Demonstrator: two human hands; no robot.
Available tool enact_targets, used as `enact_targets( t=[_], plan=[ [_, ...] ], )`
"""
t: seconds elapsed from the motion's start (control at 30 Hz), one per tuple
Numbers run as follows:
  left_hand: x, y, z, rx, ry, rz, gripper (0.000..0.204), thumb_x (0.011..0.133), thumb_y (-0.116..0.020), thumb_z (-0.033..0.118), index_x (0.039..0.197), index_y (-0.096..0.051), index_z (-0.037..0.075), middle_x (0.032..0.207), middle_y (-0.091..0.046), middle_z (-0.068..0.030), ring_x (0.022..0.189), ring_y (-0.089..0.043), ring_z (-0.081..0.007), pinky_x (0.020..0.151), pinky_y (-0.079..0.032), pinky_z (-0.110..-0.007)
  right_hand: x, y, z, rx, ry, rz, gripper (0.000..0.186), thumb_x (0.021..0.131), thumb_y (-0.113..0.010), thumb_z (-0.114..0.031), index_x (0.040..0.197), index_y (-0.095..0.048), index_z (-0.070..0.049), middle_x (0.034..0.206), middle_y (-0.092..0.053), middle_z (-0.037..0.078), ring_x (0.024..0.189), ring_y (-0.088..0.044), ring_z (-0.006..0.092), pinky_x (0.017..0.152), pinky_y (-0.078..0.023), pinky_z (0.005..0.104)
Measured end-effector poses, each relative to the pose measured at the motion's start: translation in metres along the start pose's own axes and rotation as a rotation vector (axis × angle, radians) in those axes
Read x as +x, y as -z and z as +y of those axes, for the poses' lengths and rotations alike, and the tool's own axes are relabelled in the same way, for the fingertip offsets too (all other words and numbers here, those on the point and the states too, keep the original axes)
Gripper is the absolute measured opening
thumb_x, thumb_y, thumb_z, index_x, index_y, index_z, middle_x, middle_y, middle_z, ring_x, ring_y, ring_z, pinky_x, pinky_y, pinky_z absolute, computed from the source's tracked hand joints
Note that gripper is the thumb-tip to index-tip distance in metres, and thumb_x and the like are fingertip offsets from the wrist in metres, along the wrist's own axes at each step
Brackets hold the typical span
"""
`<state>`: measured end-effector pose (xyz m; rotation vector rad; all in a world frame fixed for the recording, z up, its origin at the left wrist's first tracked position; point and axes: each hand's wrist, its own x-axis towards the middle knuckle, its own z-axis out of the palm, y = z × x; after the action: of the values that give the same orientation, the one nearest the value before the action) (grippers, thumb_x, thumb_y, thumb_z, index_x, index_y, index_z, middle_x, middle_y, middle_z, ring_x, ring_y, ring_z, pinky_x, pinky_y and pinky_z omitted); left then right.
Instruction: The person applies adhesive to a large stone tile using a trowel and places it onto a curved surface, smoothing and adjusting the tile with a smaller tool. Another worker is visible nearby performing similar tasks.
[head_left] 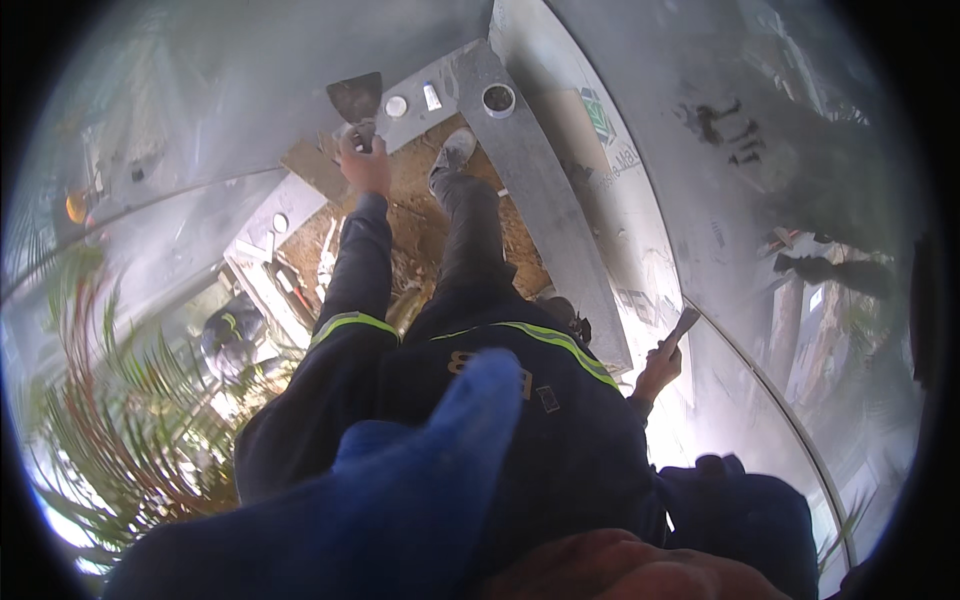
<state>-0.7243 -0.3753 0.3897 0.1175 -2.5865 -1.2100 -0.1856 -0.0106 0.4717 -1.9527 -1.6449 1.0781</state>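
My left hand is closed round the handle of a wide putty knife. Its broad, dark blade points away from me, in front of the pale wall panel. Out to the right, my right hand grips a narrower flat-bladed scraper, which points up along the right wall. A round white tub with dark contents stands on the grey ledge. Near the left putty knife are a white round lid or cup and a small white tube.
Brown soil lies inside the ledge, with my shoe at its far end. Another round white container sits on the left ledge. Palm fronds spread at lower left, beside a dark rounded object. Smeared panels curve round both sides.
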Motion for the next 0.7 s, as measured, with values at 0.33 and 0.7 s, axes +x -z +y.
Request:
enact_targets(
  t=[0.33, 0.7],
  plan=[
    [0.131, -0.061, 0.190, -0.542, -0.032, -0.865, 0.047, 0.087, -0.077, 0.012, 0.128, -0.060, -0.005, 0.104, -0.072, -0.0122, 0.085, -0.069, -0.0163, 0.076, -0.055, -0.031, -0.121, -0.177, -0.340, 0.154, 0.193, -0.286, 0.040, 0.104, -0.061, -0.032, 0.114, -0.069, 0.006, 0.082, -0.065, 0.005, 0.060, -0.055, 0.0083, 0.055, -0.045, 0.0254],
    [0.120, -0.029, 0.381, -0.882, -0.201, -1.104, 0.038, 0.096, -0.068, 0.008, 0.129, -0.056, -0.005, 0.097, -0.067, -0.0066, 0.076, -0.063, -0.0095, 0.065, -0.051, -0.025, -0.160, -0.185, -0.498, 0.543, 0.445, -0.327, 0.031, 0.104, -0.062, -0.019, 0.120, -0.061, 0.008, 0.090, -0.069, 0.009, 0.060, -0.057, 0.0080, 0.053, -0.046, 0.0244]
  ],
)
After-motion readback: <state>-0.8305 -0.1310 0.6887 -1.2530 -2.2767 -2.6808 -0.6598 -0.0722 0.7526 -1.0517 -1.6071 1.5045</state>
